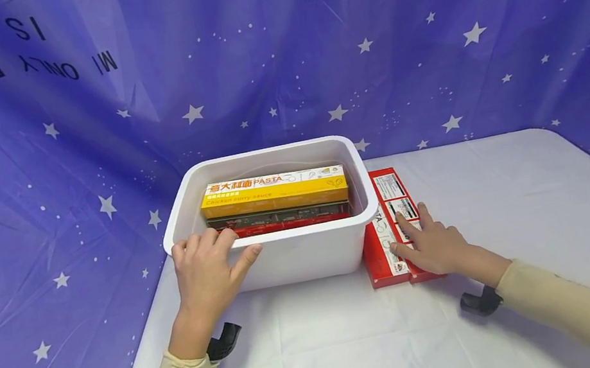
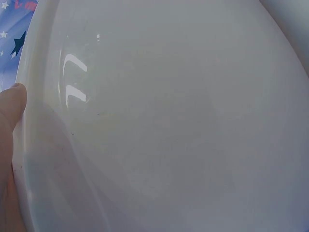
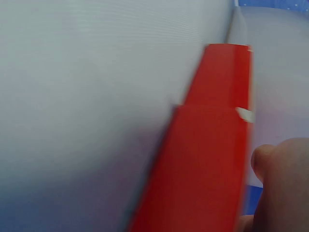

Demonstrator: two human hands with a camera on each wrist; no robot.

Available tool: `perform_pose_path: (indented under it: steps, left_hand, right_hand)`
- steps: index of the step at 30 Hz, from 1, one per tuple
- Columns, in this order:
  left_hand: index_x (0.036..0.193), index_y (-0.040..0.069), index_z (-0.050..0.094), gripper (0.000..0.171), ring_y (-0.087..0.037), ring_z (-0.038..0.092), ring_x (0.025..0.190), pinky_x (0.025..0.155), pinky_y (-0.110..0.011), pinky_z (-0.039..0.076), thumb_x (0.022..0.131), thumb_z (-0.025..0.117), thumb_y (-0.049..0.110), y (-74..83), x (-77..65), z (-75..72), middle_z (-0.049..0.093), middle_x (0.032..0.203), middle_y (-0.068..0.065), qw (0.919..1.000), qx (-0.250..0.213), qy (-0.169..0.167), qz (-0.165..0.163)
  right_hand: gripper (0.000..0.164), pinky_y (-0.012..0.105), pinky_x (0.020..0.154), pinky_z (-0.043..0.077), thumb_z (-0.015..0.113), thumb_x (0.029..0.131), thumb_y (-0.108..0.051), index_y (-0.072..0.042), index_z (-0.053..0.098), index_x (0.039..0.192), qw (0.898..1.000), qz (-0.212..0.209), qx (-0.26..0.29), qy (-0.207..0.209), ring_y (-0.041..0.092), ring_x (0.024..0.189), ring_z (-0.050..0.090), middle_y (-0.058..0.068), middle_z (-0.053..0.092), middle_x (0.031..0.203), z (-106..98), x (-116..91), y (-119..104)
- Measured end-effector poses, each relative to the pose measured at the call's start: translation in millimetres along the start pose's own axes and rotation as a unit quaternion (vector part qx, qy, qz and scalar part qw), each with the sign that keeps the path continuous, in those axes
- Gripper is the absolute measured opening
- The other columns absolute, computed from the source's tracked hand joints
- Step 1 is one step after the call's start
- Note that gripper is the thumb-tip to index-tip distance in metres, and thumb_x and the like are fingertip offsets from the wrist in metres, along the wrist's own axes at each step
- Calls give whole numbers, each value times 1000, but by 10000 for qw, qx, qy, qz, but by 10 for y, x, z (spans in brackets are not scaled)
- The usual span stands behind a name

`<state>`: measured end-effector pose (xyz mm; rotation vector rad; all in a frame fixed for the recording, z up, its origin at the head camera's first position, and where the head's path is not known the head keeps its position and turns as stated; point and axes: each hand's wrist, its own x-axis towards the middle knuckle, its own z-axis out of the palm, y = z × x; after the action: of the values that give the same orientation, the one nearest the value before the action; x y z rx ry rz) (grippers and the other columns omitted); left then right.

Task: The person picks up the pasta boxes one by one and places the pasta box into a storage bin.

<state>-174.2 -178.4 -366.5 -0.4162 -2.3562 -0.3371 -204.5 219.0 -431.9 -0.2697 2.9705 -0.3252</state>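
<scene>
A white plastic bin (image 1: 307, 257) stands on the table, and my left hand (image 1: 206, 270) grips its front left rim, fingers over the edge and thumb along the outer front. The left wrist view is mostly the bin's wall, with the thumb at left. Beside the bin on the right, two red pasta boxes (image 3: 193, 169) lie side by side. My right hand (image 1: 435, 246) rests on them with spread fingers, covering part of their labels. Inside the bin are a yellow and white pasta box (image 1: 274, 200), a dark box (image 1: 288, 215) and a red strip of packaging.
A white cloth (image 1: 321, 342) covers the table. Behind and at the sides hangs a purple curtain (image 1: 267, 84) with white stars and black lettering. Black wrist mounts (image 1: 224, 341) sit under both forearms.
</scene>
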Motion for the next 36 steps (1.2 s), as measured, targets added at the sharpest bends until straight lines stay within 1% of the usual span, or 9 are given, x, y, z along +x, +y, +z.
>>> perform_pose_path:
  steps: [5,12,17,20,23,25,28,32,36]
  left_hand:
    - [90,8,66,87,-42,58,81,81,-56,37,93,22,83,3,1,-4,65,82,-16,10000,8,17,-3]
    - [90,8,66,87,-41,58,80,81,-56,37,93,22,83,1,-7,2,65,82,-15,10000,-6,40,-16]
    - [89,8,66,86,-41,57,79,80,-56,37,93,23,82,16,-8,11,64,82,-15,10000,-9,68,24]
    - [89,8,65,85,-41,57,79,80,-56,37,93,23,82,23,-2,11,64,81,-15,10000,2,76,49]
    - [89,8,65,85,-41,57,79,80,-56,36,93,23,82,24,4,6,63,81,-15,9999,0,95,56]
    - [89,8,65,85,-41,57,79,81,-56,36,94,23,82,22,9,3,63,80,-15,9999,4,108,61]
    - [89,8,65,85,-42,57,80,81,-57,36,94,23,82,17,14,1,63,81,-15,9999,19,112,63]
    - [89,8,66,86,-42,58,81,82,-57,37,94,23,82,10,11,-4,64,81,-16,10000,27,75,41]
    - [89,8,66,86,-43,58,82,83,-57,37,93,22,82,6,6,-8,64,81,-16,10000,24,44,13]
  right_hand:
    - [84,70,89,45,43,100,-63,-8,25,161,10000,31,15,84,63,121,54,44,13,159,80,-5,9]
    - [84,72,92,44,43,99,-64,-10,26,161,9999,51,-70,99,63,122,54,44,14,159,87,-8,44]
    - [86,74,92,43,45,97,-68,-12,28,160,9996,184,-197,57,66,122,51,45,16,158,76,-50,195]
    - [90,73,90,44,51,94,-69,-12,28,160,9992,308,-256,34,66,119,52,47,19,155,58,-100,321]
    - [91,72,86,46,59,92,-63,-12,28,160,9986,471,-234,-50,65,113,54,50,22,150,16,-159,448]
    - [89,69,81,48,61,92,-56,-12,25,160,9978,614,-191,-145,63,107,55,51,24,146,-21,-200,527]
    - [84,65,74,50,58,93,-45,-13,21,161,9964,806,-152,-232,59,103,55,50,25,142,-59,-252,638]
    - [76,64,70,48,52,97,-37,-13,18,161,9962,846,-151,-102,61,103,52,49,25,140,-67,-315,765]
    - [72,66,70,48,50,101,-39,-13,19,160,9970,707,-265,186,63,104,51,49,27,139,-12,-357,846]
